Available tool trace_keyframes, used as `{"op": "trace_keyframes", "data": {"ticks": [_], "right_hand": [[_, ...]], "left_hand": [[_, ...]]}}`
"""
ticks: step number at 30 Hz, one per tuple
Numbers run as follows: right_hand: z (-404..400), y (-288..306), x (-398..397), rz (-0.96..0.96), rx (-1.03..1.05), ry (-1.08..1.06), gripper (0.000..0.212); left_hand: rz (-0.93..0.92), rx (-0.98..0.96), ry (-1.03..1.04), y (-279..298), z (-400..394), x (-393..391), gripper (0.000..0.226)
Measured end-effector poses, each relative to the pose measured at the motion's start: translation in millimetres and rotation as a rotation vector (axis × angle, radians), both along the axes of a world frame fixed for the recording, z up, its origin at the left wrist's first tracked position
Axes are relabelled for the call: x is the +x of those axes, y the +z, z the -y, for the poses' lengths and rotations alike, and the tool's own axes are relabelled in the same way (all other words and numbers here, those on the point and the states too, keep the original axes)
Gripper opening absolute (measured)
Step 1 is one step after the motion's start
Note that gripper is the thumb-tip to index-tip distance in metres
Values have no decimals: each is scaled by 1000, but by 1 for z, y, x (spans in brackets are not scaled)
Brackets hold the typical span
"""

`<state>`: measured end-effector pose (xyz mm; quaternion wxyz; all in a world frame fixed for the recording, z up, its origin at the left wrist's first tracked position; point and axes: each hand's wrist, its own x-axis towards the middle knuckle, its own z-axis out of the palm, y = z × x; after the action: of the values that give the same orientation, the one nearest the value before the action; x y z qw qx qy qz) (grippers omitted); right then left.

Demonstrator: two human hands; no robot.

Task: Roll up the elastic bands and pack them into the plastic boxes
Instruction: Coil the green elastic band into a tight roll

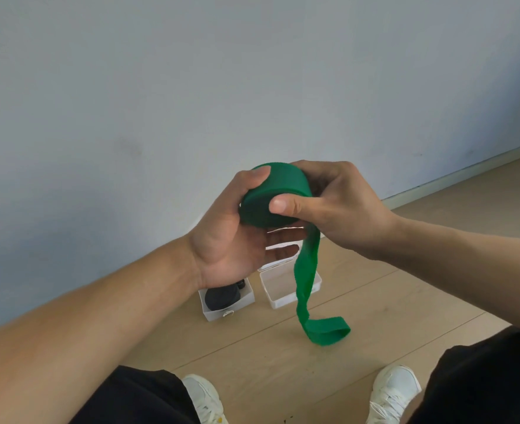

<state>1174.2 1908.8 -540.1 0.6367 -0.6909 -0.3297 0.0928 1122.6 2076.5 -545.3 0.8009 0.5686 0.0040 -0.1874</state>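
Soft, light green band [272, 195], mostly rolled, gripped by both hands: left hand [234, 237], right hand [332, 206]. Best pinched across the roll's flat faces, keeping the limp tail [309, 289] taut.

green elastic band [272, 194]: mostly wound into a fat roll, loose tail dangling to the floor | left plastic box [228, 299]: open, dark rolled band [222, 298] inside | right plastic box [283, 287]: open, on floor
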Motion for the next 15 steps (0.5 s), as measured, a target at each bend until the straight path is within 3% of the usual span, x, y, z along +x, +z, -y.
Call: {"op": "trace_keyframes", "data": {"ticks": [3, 6, 9, 12, 15], "right_hand": [[-3, 2, -2, -184, 87, 70, 43], [-3, 5, -2, -172, 76, 74, 43], [1, 10, 0, -18, -1, -44, 37], [8, 13, 3, 257, -305, -214, 31], [9, 9, -2, 504, -500, -245, 32]], "left_hand": [[23, -68, -39, -2, 0, 3, 59], [38, -105, -64, -3, -3, 7, 65], [3, -36, -89, 0, -4, 7, 60], [-22, 208, -23, 4, -4, 4, 52], [23, 436, 98, 4, 9, -2, 63]]}}
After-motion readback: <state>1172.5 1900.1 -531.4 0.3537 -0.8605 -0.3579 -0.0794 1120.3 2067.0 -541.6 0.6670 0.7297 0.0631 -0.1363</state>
